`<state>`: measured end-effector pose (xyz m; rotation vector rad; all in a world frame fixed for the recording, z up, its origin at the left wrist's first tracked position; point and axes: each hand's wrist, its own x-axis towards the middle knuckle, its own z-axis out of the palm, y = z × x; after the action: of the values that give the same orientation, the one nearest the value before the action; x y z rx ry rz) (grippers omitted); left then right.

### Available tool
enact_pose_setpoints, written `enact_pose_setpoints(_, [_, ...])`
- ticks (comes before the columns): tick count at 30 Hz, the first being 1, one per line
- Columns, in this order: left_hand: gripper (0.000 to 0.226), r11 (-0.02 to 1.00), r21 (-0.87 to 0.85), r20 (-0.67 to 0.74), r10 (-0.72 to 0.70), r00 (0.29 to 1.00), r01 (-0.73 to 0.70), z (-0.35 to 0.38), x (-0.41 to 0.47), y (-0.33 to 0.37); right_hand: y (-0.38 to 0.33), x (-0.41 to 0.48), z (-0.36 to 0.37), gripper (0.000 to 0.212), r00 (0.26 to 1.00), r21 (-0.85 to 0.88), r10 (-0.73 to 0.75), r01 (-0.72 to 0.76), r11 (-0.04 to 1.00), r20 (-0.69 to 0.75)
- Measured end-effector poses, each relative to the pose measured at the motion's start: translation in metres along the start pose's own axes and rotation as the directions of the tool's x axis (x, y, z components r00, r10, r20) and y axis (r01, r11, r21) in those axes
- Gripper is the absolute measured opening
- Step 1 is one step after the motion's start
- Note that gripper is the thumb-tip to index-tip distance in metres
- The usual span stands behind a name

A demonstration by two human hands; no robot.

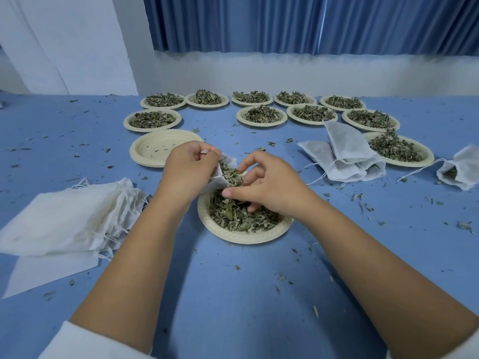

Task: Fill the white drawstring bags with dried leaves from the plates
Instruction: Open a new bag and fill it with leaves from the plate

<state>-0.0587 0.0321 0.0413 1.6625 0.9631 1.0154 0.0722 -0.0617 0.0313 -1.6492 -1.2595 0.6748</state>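
Note:
A cream paper plate (243, 235) of dried leaves (238, 218) lies in front of me on the blue table. Over its far rim my left hand (189, 169) pinches the edge of a white drawstring bag (220, 181), holding its mouth open; leaves show inside it. My right hand (269, 187) has its fingers curled into the leaves at the bag's mouth, gripping a clump. A pile of flat white bags (70, 221) lies at the left. Filled bags (344, 156) lie at the right, with another filled bag (461, 169) at the far right.
Several plates heaped with leaves (261, 115) stand in rows at the back, and one (399, 150) at the right. A stack of leafless plates (160, 147) sits behind my left hand. Leaf crumbs are scattered across the blue table (233, 294). Blue curtains hang behind.

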Motion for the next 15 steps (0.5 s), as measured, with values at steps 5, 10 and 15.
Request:
enact_pose_setpoints(5, [0.011,1.000,0.026,0.011,0.018,1.000,-0.018,0.0006,-0.0001,-0.0003,-0.0026,0.0017,-0.0010,0.013,0.997,0.131,-0.039,0.047,0.990,-0.060])
enact_pose_setpoints(10, [0.012,1.000,0.022,0.061,0.010,0.998,-0.011,0.0007,-0.0014,0.0005,-0.0049,0.0011,-0.0075,0.009,0.990,0.110,-0.077,0.090,0.990,-0.114])
enact_pose_setpoints(15, [0.013,0.999,0.021,0.137,0.021,0.990,-0.024,0.0037,-0.0057,0.0036,-0.0042,0.0021,-0.0063,0.013,0.976,0.063,-0.102,0.116,0.991,-0.191])
